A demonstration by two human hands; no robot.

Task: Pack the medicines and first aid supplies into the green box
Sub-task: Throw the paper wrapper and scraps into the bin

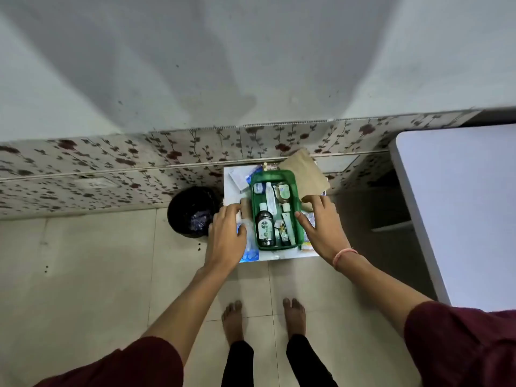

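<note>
Standing on a small white table point(282, 255) against the flowered wall point(111, 163), the green box point(275, 209) takes the middle of the top and reaches close to its front edge. Inside the box a dark bottle point(265, 229) lies near the front left corner, a white tube point(270, 198) lies beyond it, and several small packets and a little bottle fill the right side. The left hand point(226, 236) rests flat on the table at the left edge, just beside the box, with its fingers loosely spread; the fingertips lie by a brown roll point(246, 208), and I cannot tell if they hold it. Under this hand some blue blister strips point(251, 254) show at the front left corner. The right hand point(321, 227) is at the right side of the box, fingers spread, the thumb touching the right wall; it does not pinch anything that I can see. A brown paper envelope point(304, 171) lies at the back right corner, partly behind the box, and white papers point(240, 177) lie at the back left. A black bin point(192, 210) stands on the floor left of the table.
</note>
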